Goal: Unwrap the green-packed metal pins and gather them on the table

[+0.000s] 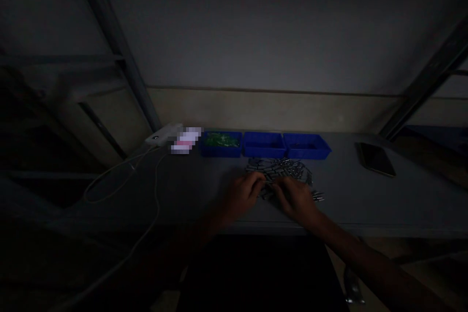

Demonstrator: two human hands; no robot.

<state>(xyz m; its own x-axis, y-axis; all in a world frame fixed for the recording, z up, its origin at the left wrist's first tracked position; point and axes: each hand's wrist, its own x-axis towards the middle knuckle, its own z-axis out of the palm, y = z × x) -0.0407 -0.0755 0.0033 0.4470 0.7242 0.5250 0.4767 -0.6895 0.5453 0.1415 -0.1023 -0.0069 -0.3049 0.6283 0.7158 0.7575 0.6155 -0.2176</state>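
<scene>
My left hand point(244, 192) and my right hand point(297, 198) meet over a pile of slim, shiny metal rods point(288, 166) on the grey table. Thumb and fingers of the left hand are pinched together, pointing right. Facing it, the right hand is closed in a similar pinch, its fingertips close to the left ones. Something thin may lie between them, but the dim light hides what it is. A few more rods point(318, 197) stick out to the right, beside the right hand.
Behind the pile stand a blue bin point(221, 153) with green pieces, a middle blue bin point(264, 152) and a right blue bin point(307, 153). A lit, blurred screen point(187, 139), a white power strip point(164, 134) and a cable point(157, 190) lie left. A dark phone point(376, 158) lies right.
</scene>
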